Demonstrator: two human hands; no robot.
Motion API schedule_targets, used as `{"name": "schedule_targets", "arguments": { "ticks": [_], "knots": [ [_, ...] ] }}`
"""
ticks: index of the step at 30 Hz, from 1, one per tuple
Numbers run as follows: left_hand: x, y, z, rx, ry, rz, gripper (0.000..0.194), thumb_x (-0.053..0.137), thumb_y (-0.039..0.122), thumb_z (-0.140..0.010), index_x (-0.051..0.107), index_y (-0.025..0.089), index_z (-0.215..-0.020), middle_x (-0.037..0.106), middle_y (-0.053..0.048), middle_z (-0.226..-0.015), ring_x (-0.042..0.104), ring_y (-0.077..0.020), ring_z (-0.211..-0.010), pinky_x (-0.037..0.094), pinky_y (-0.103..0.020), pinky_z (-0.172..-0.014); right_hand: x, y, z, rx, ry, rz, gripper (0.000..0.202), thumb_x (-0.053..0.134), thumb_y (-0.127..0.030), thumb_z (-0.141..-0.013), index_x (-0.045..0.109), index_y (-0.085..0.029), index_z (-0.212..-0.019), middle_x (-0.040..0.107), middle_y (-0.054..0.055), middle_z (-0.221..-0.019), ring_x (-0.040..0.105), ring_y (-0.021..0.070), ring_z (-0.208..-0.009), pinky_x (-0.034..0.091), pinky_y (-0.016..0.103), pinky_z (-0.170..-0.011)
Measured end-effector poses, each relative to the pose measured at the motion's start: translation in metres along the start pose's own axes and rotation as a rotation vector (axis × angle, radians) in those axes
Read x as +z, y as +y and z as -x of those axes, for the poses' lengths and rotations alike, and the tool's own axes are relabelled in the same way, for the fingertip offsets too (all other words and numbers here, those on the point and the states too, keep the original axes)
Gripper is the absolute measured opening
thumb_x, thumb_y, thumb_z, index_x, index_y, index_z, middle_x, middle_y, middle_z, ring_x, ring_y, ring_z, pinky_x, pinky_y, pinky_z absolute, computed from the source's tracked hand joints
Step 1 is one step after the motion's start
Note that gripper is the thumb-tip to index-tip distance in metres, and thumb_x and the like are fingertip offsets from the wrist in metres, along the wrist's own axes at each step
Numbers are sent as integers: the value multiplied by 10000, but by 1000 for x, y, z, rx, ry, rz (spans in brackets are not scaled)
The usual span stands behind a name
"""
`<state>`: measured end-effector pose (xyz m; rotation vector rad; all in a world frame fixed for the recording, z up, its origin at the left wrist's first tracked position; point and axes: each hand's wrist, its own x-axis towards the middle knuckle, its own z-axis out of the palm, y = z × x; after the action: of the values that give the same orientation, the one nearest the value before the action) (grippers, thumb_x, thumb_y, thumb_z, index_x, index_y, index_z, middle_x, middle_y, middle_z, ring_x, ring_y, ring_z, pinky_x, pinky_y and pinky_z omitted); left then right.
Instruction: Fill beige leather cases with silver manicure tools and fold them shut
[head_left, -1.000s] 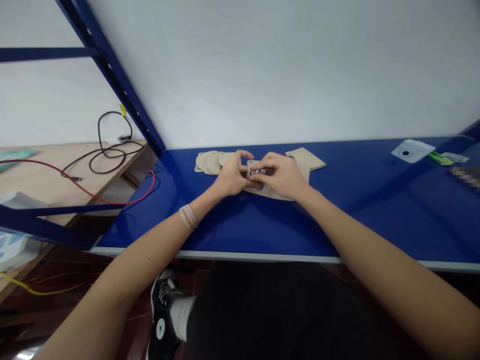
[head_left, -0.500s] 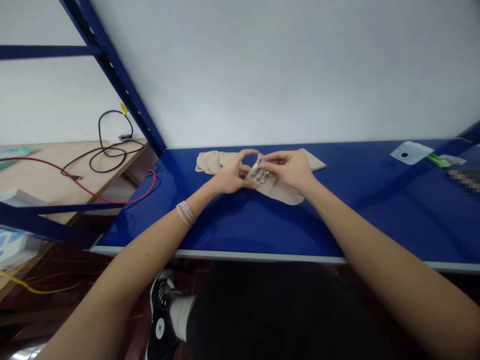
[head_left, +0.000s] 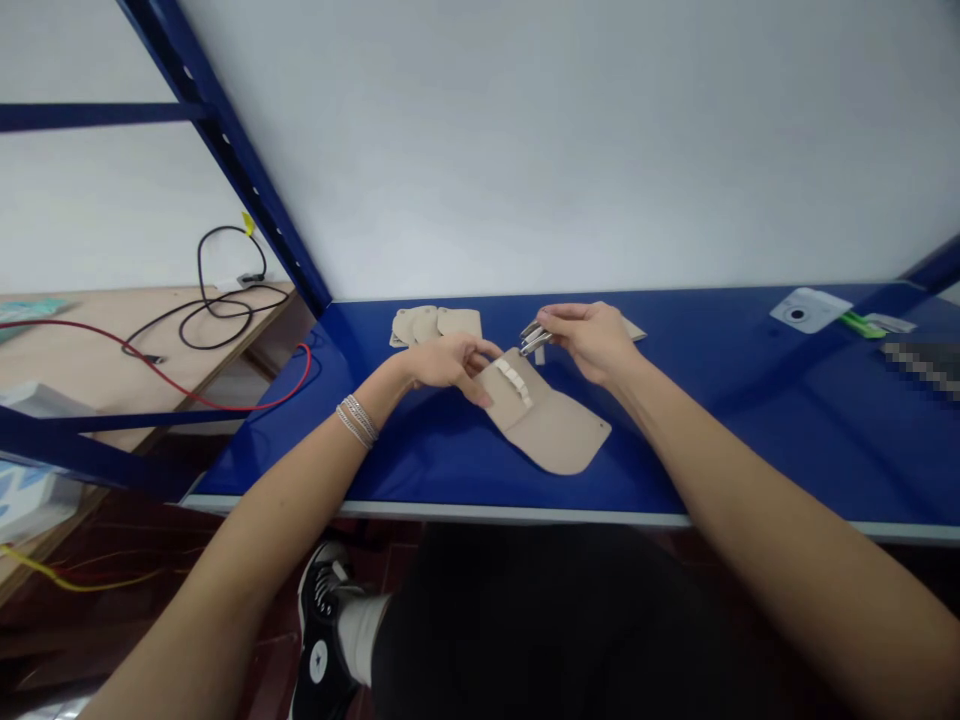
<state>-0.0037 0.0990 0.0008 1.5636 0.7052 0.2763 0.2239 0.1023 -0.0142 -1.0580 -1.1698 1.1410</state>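
In the head view, an opened beige pouch with a rounded flap and a small hole near the flap's edge lies over the blue table. Across its inner side runs a row of pale loops, which look unfilled. My left hand grips the pouch's left edge, thumb near the lower side. Above the pouch's upper corner, my right hand is closed on several small silver metal tools, whose exact kind is not clear. A small whitish strip shows just beneath them.
Overlapping beige pouches lie behind my left hand. Another beige piece is mostly hidden behind my right hand. Farther right are a white packet with a dark round spot and a green item. A red cable crosses the table's left edge.
The metal tools have come out of the pouch's loops and are now in my right hand, lifted away. The pouch has tilted flatter and its flap reaches nearer the front edge.
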Motion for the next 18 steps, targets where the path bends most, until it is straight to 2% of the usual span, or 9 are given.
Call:
{"name": "schedule_targets", "arguments": {
  "ticks": [3, 7, 10, 14, 18],
  "knots": [
    [-2, 6, 7, -64, -136, -32, 681, 896, 106, -433, 678, 161, -1076, 757, -84, -873, 722, -218, -780, 597, -364, -729, -6, 2, -5, -7, 34, 34, 327, 888, -338, -554, 691, -151, -736, 730, 85, -754, 697, 217, -723, 576, 343, -666],
    [-3, 13, 14, -128, -303, -93, 666, 918, 145, -376, 718, 176, -1010, 759, -61, -823, 720, -224, -744, 608, -356, -683, 0, 7, -2, 39, -67, 158, 335, 868, -350, -570, 706, -142, -778, 728, 81, -731, 680, 192, -661, 559, 319, -614],
    [-3, 15, 14, -137, -352, -108, 623, 920, 175, -396, 727, 183, -988, 763, -61, -832, 720, -221, -734, 611, -352, -680, 7, 12, 3, 33, -87, 304, 312, 829, -361, -616, 716, -137, -801, 734, 78, -722, 667, 180, -640, 545, 311, -612],
    [-3, 11, 12, -155, -380, -81, 658, 920, 180, -408, 715, 194, -1033, 766, -60, -864, 723, -218, -741, 612, -353, -699, 12, 16, 3, -133, -36, 653, 263, 756, -389, -702, 737, -147, -803, 741, 86, -750, 677, 212, -708, 532, 339, -696],
    [-3, 10, 11, -188, -392, -51, 694, 918, 161, -406, 707, 201, -1067, 768, -61, -891, 724, -220, -750, 609, -360, -716, 14, 22, -1, -307, -49, 942, 265, 662, -406, -808, 751, -156, -803, 725, 102, -793, 659, 224, -738, 500, 363, -762]
  ]
}}
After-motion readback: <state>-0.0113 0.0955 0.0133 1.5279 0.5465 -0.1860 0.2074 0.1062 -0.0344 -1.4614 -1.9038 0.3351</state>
